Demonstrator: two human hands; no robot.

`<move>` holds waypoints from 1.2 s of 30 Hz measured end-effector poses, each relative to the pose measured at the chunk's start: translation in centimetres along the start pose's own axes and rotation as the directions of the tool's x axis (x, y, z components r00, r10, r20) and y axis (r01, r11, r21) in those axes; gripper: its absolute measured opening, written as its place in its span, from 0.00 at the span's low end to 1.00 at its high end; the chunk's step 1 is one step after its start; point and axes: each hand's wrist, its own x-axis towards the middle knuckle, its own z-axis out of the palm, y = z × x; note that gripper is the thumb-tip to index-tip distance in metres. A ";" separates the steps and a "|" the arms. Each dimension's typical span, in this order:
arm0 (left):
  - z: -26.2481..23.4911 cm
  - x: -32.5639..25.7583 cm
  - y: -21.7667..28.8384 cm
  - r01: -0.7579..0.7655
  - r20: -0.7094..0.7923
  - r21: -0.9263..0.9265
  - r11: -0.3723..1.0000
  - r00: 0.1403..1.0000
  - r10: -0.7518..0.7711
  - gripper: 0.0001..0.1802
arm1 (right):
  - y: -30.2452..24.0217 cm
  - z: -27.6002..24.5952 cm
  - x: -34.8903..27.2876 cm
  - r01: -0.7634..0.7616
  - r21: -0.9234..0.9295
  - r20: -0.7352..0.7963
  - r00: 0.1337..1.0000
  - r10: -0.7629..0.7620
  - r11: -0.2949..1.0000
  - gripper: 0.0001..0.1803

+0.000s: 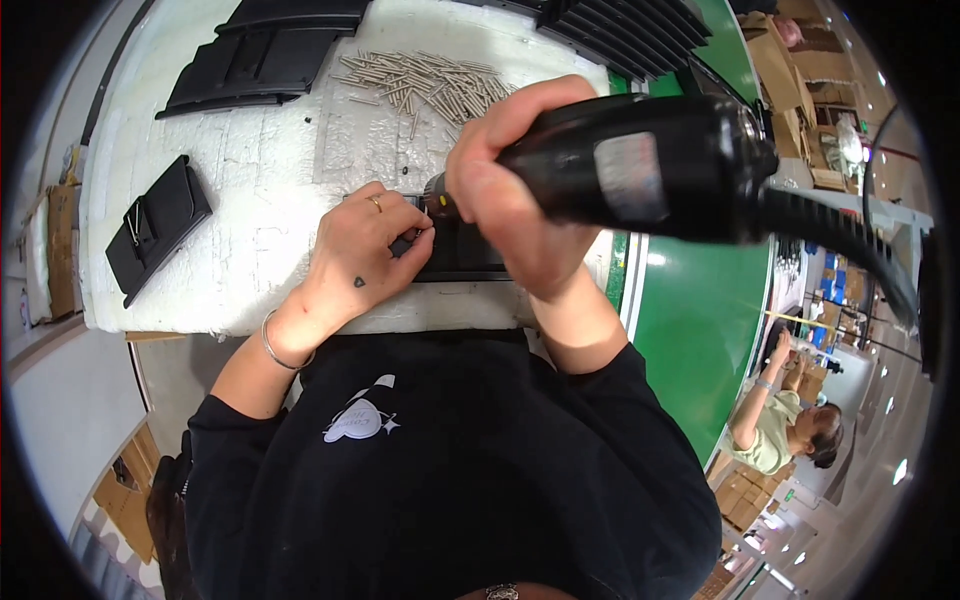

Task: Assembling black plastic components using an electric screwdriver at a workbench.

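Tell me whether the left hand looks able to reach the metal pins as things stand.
Probably yes: open white surface lies between the left hand and the metal pins, though the hand seems busy at the black piece.

Tool (690, 165): smooth glossy plastic. Pins (440, 85): bare metal, dull shine. Panel (470, 250): matt, plastic look. Mat (250, 200): rough, foam-like. Shirt (450, 500): matt cloth. Bracelet (268, 345): shiny metal. Green surface (690, 330): smooth, glossy.
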 end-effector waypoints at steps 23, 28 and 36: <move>0.0 0.6 3.2 -0.155 0.389 -0.002 0.988 0.910 0.144 0.35 | -0.7 -6.8 -3.2 0.043 0.136 -0.550 0.834 0.040 0.990 0.13; 2.2 4.8 1.5 -0.192 0.225 -0.032 0.981 0.955 0.194 0.22 | -2.6 -7.1 -3.3 0.191 0.202 -0.451 0.889 -0.082 0.961 0.15; 5.3 8.0 0.6 -0.423 0.089 0.013 0.906 0.903 0.420 0.07 | -5.0 -7.4 -3.8 0.295 0.173 -0.469 0.864 -0.185 0.940 0.18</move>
